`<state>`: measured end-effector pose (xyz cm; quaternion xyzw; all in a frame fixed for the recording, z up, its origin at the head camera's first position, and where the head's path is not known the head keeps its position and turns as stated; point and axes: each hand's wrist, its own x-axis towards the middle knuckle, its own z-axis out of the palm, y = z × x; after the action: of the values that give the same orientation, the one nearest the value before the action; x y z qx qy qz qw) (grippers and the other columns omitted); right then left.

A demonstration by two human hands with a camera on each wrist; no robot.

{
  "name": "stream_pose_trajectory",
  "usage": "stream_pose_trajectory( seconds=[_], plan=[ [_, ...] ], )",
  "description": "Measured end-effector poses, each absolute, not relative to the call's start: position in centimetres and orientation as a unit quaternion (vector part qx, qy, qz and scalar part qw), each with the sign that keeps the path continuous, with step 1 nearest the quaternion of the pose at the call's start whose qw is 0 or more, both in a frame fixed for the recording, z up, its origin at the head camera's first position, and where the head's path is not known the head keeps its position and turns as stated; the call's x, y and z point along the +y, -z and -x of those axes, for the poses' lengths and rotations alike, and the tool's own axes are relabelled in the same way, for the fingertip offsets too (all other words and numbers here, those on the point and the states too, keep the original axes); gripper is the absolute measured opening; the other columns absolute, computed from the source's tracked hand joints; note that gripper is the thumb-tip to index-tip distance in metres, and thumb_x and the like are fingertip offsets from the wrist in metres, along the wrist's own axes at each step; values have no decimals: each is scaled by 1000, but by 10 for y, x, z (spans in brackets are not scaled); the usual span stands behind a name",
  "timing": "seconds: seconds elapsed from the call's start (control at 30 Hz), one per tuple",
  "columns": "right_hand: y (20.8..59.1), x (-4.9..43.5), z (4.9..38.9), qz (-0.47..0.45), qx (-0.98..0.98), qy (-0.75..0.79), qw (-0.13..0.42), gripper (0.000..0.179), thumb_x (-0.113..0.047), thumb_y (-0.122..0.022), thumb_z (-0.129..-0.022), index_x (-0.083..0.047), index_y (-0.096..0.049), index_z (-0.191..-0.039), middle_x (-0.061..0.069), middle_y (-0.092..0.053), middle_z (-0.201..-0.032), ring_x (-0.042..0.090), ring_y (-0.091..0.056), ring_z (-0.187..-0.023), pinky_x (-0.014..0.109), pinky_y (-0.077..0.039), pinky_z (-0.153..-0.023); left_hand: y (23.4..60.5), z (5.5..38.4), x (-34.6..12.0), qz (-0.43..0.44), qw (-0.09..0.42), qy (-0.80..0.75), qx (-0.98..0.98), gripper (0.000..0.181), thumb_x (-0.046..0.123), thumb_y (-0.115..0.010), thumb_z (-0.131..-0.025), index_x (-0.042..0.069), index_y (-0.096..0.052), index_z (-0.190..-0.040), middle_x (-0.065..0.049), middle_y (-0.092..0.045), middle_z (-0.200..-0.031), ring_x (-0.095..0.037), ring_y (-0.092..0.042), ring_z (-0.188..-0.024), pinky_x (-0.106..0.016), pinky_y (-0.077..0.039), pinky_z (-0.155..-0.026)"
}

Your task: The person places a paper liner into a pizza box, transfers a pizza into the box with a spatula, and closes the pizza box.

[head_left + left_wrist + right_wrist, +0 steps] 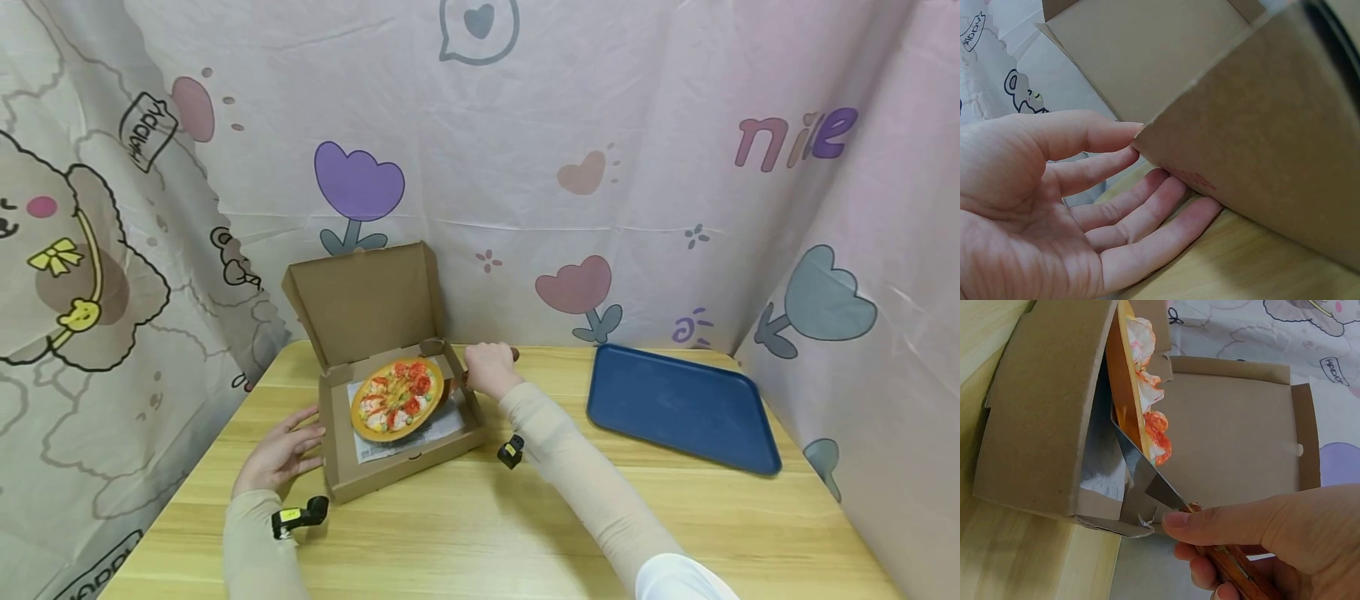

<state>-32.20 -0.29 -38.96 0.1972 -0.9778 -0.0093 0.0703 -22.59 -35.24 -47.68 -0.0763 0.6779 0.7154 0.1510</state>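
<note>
Has the pizza [397, 400] inside the cardboard box [397, 467], left of centre on the table [420, 550], over a printed sheet [442, 427] and with the lid [367, 304] standing up on the far side. Holds a spatula [1157, 481] in the right hand [491, 368], grip clenched around the wooden handle [1238, 572] beside the right wall of the box. Has the metal blade under the pizza from the right, with part of the orange underside exposed on that side. Cannot confirm, from these views, any contact between the left rim of the pizza and the sheet. Touches the outside of the left wall with the fingertips of the left hand [279, 454], fingers extended and grasping nothing; probably steadies the box. Includes a blue tray [682, 408] at right, well apart from the box. Appears to be at the lifting step, with removal from the box not yet complete. Calls next, by judgement, for deeper blade support beneath the pizza, a level wrist and enough height to pass the walls. Warrants caution against sliding off the blade.
</note>
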Motion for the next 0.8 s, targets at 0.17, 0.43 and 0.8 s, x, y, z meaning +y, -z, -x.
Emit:
stream_pose_trajectory(
  seconds=[0.17,0.43,0.8],
  plan=[
    [388,-5,322,-198,-978,18,62,19,-24,-75,-80,-17,-62,-67,-1,-60,-68,17,-48,-60,32,-25,-49,478,226,-353,80,149,-708,686,78,19,-58,-98,13,-7,-158,12,-52,-118,-1,-60,-100,-32,-54,-85],
    [384,-9,324,-203,-977,45,48,14,-26,-74,-81,-17,-66,-74,-1,-61,-72,16,-49,-62,32,-25,-49,480,226,-354,84,146,-701,693,79,21,-59,-98,13,-8,-158,11,-51,-120,-1,-60,-99,-31,-54,-85],
    [372,-19,325,-228,-967,104,50,10,-26,-70,-85,-18,-72,-91,1,-70,-87,18,-58,-70,43,-45,-56,481,228,-353,88,146,-692,702,77,22,-57,-99,14,-7,-158,-1,-40,-136,1,-56,-100,-30,-54,-86]
  ],
)
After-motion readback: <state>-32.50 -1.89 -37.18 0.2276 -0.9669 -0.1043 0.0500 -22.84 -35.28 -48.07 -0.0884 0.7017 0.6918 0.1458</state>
